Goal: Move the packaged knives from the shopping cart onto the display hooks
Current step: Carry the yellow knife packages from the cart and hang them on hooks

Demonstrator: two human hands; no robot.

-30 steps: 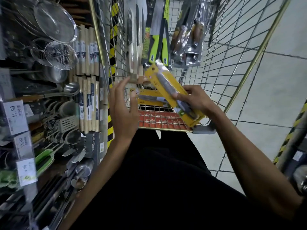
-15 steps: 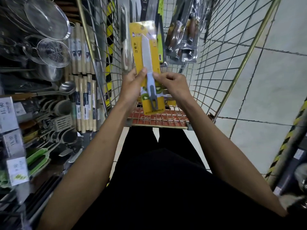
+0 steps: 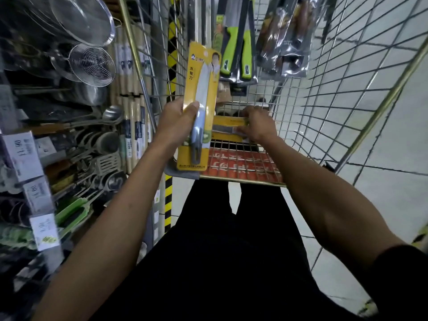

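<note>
My left hand [image 3: 177, 120] grips a yellow-carded packaged knife [image 3: 201, 89] and holds it upright over the near end of the wire shopping cart [image 3: 328, 93]. My right hand [image 3: 257, 126] is down inside the cart, its fingers curled on a second yellow knife pack [image 3: 228, 127] that lies flat on the cart's seat. Farther in the cart stand green-handled knife packs [image 3: 236, 49] and clear packs with brown-handled knives [image 3: 287, 42].
Shelving on the left carries wire strainers [image 3: 92, 63], ladles and spatulas [image 3: 106, 163], wooden rolling pins [image 3: 133, 126] and price tags [image 3: 20, 156]. A yellow-black striped post [image 3: 171, 66] stands beside the cart. Tiled floor [image 3: 382, 181] lies to the right.
My right hand let go of the upright yellow pack and dropped into the cart onto a second yellow pack. My left hand now holds the first pack alone.
</note>
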